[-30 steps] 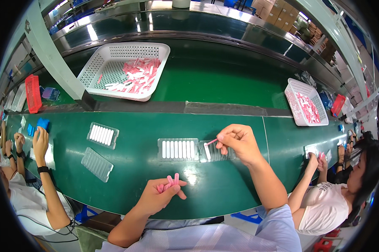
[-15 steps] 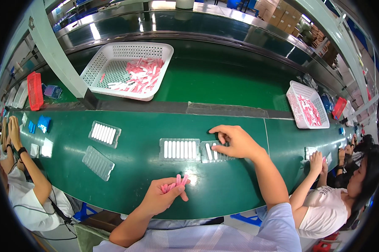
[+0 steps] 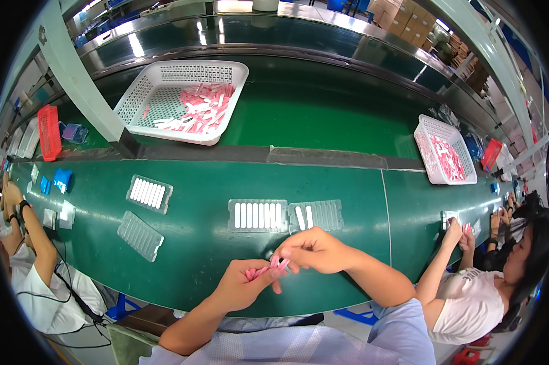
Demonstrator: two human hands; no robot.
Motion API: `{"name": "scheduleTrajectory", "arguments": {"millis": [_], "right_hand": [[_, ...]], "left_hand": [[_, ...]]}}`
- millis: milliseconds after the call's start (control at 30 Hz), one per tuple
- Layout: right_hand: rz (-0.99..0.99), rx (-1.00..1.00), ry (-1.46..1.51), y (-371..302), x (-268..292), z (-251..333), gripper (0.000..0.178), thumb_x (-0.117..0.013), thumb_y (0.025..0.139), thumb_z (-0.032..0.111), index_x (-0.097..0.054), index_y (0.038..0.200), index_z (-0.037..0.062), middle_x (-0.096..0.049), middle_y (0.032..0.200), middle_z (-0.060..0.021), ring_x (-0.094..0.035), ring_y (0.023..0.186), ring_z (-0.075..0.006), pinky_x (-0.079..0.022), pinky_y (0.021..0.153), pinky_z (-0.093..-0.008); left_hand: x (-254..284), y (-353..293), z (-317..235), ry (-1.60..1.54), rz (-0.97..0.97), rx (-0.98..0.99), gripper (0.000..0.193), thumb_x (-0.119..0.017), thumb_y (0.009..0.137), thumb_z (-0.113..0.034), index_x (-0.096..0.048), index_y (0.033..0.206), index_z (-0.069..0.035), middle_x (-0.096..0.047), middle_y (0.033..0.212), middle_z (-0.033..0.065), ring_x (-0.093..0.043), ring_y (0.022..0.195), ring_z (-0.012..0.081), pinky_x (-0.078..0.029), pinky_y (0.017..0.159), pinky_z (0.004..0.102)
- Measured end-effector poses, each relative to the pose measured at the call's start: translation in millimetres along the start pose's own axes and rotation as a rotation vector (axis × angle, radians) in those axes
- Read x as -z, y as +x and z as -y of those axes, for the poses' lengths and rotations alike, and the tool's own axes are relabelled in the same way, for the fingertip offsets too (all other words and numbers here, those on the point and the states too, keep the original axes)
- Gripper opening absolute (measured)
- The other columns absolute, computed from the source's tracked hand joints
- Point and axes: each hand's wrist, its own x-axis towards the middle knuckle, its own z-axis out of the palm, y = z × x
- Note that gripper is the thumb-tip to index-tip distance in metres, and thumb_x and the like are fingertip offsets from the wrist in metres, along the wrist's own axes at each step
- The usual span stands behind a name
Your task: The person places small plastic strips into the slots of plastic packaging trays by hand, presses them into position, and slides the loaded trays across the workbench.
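Observation:
My left hand (image 3: 240,285) is closed around several small pink-and-white sticks (image 3: 258,272), whose ends show past the fingers. My right hand (image 3: 318,250) has its thumb and fingertips pinched at the tip of one stick, touching the left hand's bundle. Just beyond the hands lies a clear plastic tray (image 3: 258,229) with a row of white sticks in its slots. Right beside it, another clear tray (image 3: 329,214) holds two white sticks at its left end, one of them slightly tilted. The right hand's fingers partly cover the stick they pinch.
At left lie a filled clear tray (image 3: 149,192) and a bare one (image 3: 140,236). A white basket (image 3: 165,136) of pink-and-white sticks stands beyond the dark ledge (image 3: 226,154); a smaller one (image 3: 425,159) is at right. Co-workers sit on both sides. A metal post (image 3: 80,79) rises at left.
My right hand has come back from the partly filled tray to the sticks in my left hand. The leaning stick in that tray now sits closer to its slot line.

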Motion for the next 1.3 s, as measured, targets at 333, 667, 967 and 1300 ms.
{"name": "scheduleTrajectory", "arguments": {"millis": [333,667,967,1300], "right_hand": [[-0.299,0.213,0.032,-13.2,-19.2,-8.4,0.015,-0.070,0.095,0.001,-0.077,0.108,-0.0004,-0.072,0.092,-0.0091,-0.065,0.080,-0.0123,-0.048,0.066,-0.0257],[-0.615,0.605,-1.452,-33.4,65.4,-21.0,0.020,-0.083,0.077,0.011,-0.080,0.095,0.0176,-0.064,0.081,0.0024,-0.057,0.070,-0.0188,-0.044,0.062,-0.0336],[-0.567,0.421,-1.298,-36.5,58.6,-26.5,0.025,-0.081,0.080,0.023,-0.081,0.105,0.0208,-0.063,0.124,-0.0049,-0.053,0.111,-0.0291,-0.040,0.098,-0.0419],[-0.504,0.446,-1.285,-38.9,59.1,-21.1,0.031,-0.084,0.074,0.026,-0.080,0.104,0.0174,-0.063,0.132,-0.0077,-0.054,0.122,-0.0324,-0.039,0.104,-0.0445]], "left_hand": [[2.8,3.1,5.6,0.274,-0.109,-0.112,0.018,-0.068,0.100,-0.020,-0.076,0.104,-0.004,-0.071,0.074,0.0022,-0.052,0.060,0.0034,-0.041,0.055,0.0235],[9.8,55.7,-28.8,1.167,-0.038,-0.555,0.021,-0.064,0.097,-0.023,-0.073,0.113,-0.014,-0.073,0.084,0.0095,-0.070,0.073,0.0307,-0.053,0.061,0.0424],[11.0,90.7,-24.2,1.483,0.052,-0.433,0.026,-0.062,0.097,-0.029,-0.070,0.119,-0.019,-0.072,0.081,0.0070,-0.070,0.073,0.0292,-0.054,0.062,0.0428],[12.7,88.6,-25.2,1.474,0.078,-0.422,0.028,-0.063,0.096,-0.029,-0.070,0.120,-0.017,-0.073,0.083,0.0070,-0.070,0.074,0.0295,-0.054,0.063,0.0433]]}}
